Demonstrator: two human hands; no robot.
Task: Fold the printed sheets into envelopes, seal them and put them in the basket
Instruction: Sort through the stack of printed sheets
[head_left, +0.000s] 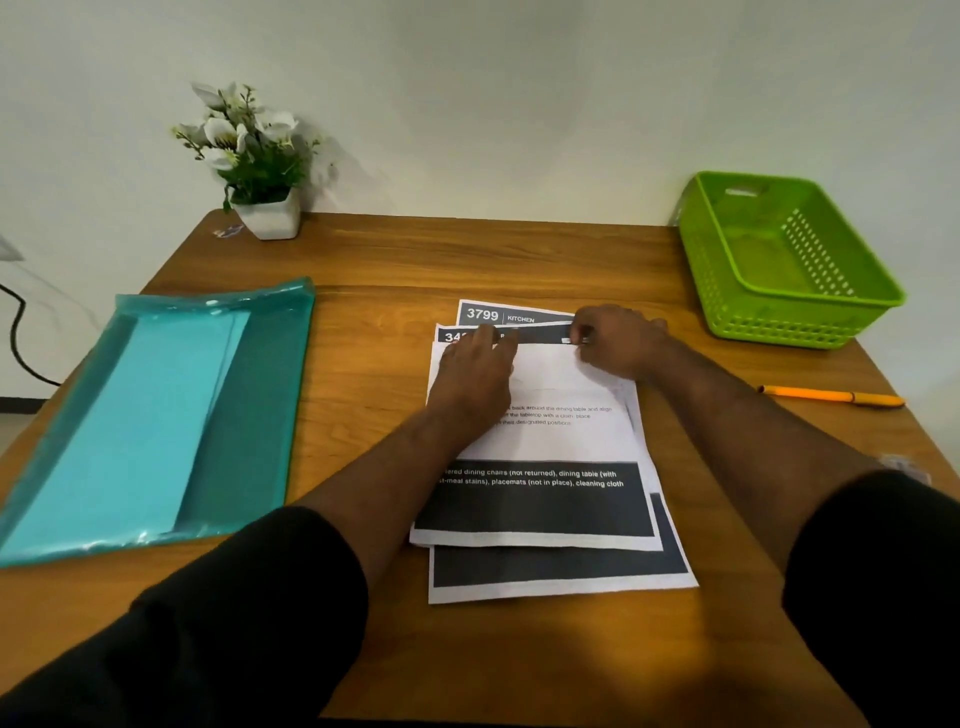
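Note:
A small stack of printed sheets (545, 441) with dark header and footer bands lies in the middle of the wooden table. My left hand (475, 371) rests flat on the top sheet near its upper left. My right hand (621, 340) pinches the top sheet's far right edge by the dark header band. A sheet beneath, marked 3799 KITCHEN (498, 314), sticks out at the far end. A teal plastic sleeve of light blue envelopes (156, 415) lies at the left. An empty green basket (789, 306) stands at the far right.
A white pot of artificial flowers (249, 166) stands at the far left by the wall. An orange pen (831, 397) lies right of the sheets. A black cable (18, 332) runs off the table's left side.

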